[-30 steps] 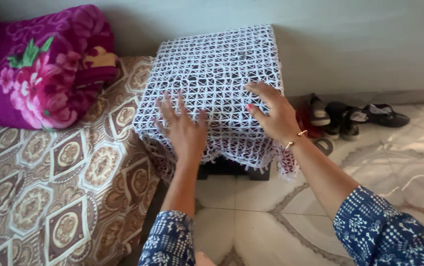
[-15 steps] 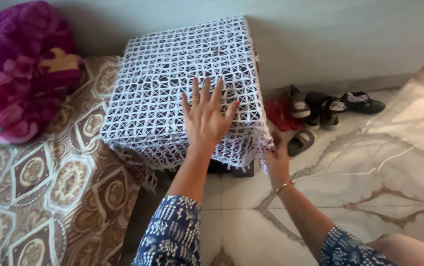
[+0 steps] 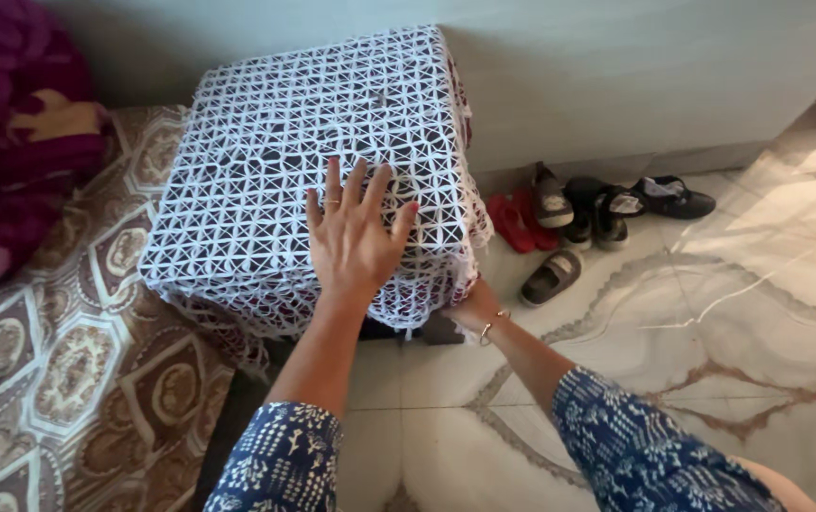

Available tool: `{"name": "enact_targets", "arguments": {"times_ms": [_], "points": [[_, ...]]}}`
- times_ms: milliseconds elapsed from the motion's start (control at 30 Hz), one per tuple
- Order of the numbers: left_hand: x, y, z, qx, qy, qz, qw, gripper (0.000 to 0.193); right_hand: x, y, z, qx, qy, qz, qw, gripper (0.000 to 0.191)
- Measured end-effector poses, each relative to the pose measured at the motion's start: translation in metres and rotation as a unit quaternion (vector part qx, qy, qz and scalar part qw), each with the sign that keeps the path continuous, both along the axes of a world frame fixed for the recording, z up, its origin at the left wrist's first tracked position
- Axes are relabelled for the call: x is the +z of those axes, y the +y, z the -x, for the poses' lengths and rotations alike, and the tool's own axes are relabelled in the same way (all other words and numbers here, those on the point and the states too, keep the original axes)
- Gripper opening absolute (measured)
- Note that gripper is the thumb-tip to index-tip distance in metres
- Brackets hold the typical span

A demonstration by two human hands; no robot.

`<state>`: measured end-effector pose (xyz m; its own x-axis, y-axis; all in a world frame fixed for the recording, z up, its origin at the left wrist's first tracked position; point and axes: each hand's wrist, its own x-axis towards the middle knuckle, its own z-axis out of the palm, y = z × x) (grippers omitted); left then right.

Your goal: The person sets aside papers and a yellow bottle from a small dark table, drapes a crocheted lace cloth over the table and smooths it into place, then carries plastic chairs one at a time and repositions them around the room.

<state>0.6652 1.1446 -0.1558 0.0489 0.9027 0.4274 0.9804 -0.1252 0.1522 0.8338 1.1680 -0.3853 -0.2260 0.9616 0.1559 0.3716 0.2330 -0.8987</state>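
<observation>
Beside the bed, against the pale wall, a box-shaped stand is draped with a white crocheted lattice cover (image 3: pixel 313 161), openwork in a crossed-square pattern, with a fringed hem hanging loose at the front and side. The left hand (image 3: pixel 356 242) is laid flat on the top near the front edge, fingers spread, palm pressed onto the mesh. The right hand (image 3: pixel 469 308) is tucked under the hanging hem at the front right corner; its fingers are hidden by the cover, so it cannot be told whether they are pinching the edge or merely touching it.

Judged from this, the cover is being smoothed and settled. The flat palm is best kept as an anchor while the corner is drawn down gently, since yarn of this kind snags and stretches readily.

A brown patterned bedspread (image 3: pixel 57 379) with medallion motifs lies to the left, with a magenta plush blanket (image 3: pixel 9 161) beyond it. Several sandals and slippers (image 3: pixel 578 223), red and dark, are lined near the wall on the glossy marble floor (image 3: pixel 711 360).
</observation>
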Motion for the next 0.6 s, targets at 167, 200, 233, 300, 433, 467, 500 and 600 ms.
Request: {"name": "enact_targets", "arguments": {"times_ms": [167,200,233,300,433,467,500,600], "points": [[0.001,0.001,0.0,-0.008,-0.01,0.002,1.0,0.061,0.001,0.013,-0.015,0.03,-0.098,0.075,0.992,0.072],[0.001,0.001,0.001,-0.011,-0.006,0.005,1.0,0.061,0.0,0.015,-0.015,0.039,-0.103,0.053,0.992,0.074],[0.002,0.001,0.001,-0.009,-0.002,0.007,1.0,0.06,-0.002,0.016,-0.014,0.048,-0.109,0.03,0.992,0.076],[0.002,0.001,0.001,-0.007,0.004,0.012,1.0,0.058,-0.005,0.012,-0.01,0.039,-0.026,0.029,0.998,0.086],[0.001,0.002,-0.001,-0.01,0.02,0.005,1.0,0.058,-0.025,-0.015,0.001,-0.059,0.124,0.063,0.989,0.104],[0.001,0.003,-0.001,-0.008,0.024,0.002,1.0,0.058,-0.028,-0.023,0.003,-0.088,0.11,0.061,0.988,0.105],[0.002,0.003,-0.001,-0.007,0.028,-0.001,1.0,0.059,-0.03,-0.028,0.006,-0.088,0.125,0.037,0.988,0.102],[0.004,0.002,-0.001,-0.005,0.045,0.022,0.999,0.06,-0.026,-0.031,0.012,-0.057,0.162,-0.014,0.985,0.094]]}}
